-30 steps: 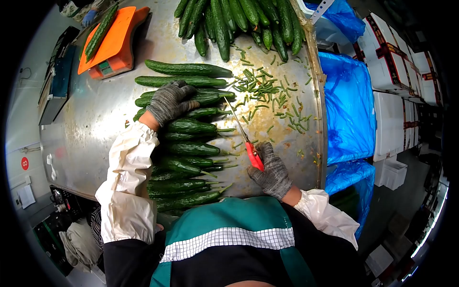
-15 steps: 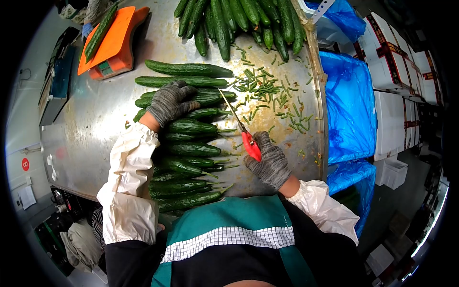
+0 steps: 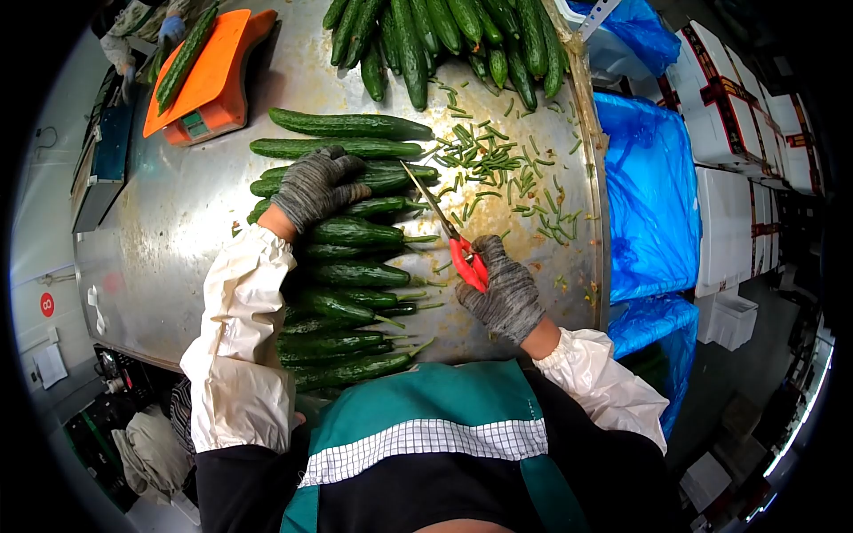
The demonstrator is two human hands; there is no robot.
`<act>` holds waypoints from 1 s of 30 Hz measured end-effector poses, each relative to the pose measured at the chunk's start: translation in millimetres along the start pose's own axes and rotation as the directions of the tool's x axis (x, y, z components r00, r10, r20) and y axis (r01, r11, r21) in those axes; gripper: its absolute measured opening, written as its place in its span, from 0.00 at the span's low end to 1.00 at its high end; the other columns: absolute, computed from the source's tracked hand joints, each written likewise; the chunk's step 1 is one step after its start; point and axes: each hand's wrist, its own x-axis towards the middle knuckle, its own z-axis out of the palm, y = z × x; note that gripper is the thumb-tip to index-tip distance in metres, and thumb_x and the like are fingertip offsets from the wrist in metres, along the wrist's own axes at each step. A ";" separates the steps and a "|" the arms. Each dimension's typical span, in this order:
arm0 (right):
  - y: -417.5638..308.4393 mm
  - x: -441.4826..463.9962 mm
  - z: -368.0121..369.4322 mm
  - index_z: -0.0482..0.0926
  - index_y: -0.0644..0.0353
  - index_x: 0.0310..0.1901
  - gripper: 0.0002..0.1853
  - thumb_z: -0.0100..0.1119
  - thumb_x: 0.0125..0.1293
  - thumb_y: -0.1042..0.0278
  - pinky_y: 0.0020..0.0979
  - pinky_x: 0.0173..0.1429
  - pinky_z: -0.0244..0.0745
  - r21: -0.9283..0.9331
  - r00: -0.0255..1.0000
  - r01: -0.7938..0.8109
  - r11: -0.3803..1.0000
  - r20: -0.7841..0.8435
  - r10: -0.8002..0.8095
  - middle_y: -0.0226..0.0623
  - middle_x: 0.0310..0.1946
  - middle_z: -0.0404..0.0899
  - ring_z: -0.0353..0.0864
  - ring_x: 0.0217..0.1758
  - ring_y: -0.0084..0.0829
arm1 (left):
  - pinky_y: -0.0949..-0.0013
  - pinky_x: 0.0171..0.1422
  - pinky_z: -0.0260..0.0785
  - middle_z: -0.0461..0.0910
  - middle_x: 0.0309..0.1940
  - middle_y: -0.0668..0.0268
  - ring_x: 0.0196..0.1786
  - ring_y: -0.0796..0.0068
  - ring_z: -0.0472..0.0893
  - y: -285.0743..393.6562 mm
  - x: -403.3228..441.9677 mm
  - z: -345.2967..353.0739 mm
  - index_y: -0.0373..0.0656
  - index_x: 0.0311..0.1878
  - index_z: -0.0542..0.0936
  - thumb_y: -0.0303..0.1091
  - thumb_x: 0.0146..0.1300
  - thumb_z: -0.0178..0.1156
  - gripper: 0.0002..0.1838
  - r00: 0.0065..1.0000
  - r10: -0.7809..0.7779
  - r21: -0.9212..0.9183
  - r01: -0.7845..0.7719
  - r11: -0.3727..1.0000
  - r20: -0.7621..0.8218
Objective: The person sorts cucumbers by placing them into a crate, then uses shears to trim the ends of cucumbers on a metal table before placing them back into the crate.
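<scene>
My left hand (image 3: 316,188), in a grey knit glove, lies over a cucumber (image 3: 391,182) in the row, its fingers curled around the top. My right hand (image 3: 502,291), gloved the same way, is closed on red-handled scissors (image 3: 468,264). Their narrow blades point up and left, with the tips over the stem end of the cucumber beside my left hand. Whether the blades touch it I cannot tell. Several cucumbers (image 3: 360,233) lie side by side toward me, stems facing right. Two more cucumbers (image 3: 351,124) lie beyond my left hand.
Cut stem pieces (image 3: 484,155) are scattered on the metal table (image 3: 195,213). More cucumbers (image 3: 444,35) are piled at the far edge. An orange scale (image 3: 209,80) bears one cucumber; a co-worker's gloved hand (image 3: 171,29) is behind it. Blue-lined bins (image 3: 649,195) stand at the right.
The scissors have shifted slightly up and left, and their handles are spread wider. My left hand stays in place. The co-worker's hands have moved behind the scale.
</scene>
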 end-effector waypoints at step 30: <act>4.4 -56.5 -33.3 0.60 0.64 0.46 0.21 0.55 0.51 0.74 0.29 0.25 0.70 0.730 0.880 -0.430 0.531 0.471 0.065 0.41 0.26 0.72 0.73 0.20 0.27 | 0.58 0.44 0.66 0.72 0.40 0.56 0.42 0.54 0.72 19.3 -27.4 -14.3 0.43 0.40 0.77 0.43 0.49 0.61 0.18 0.987 0.098 0.074 -0.089 0.993 -0.130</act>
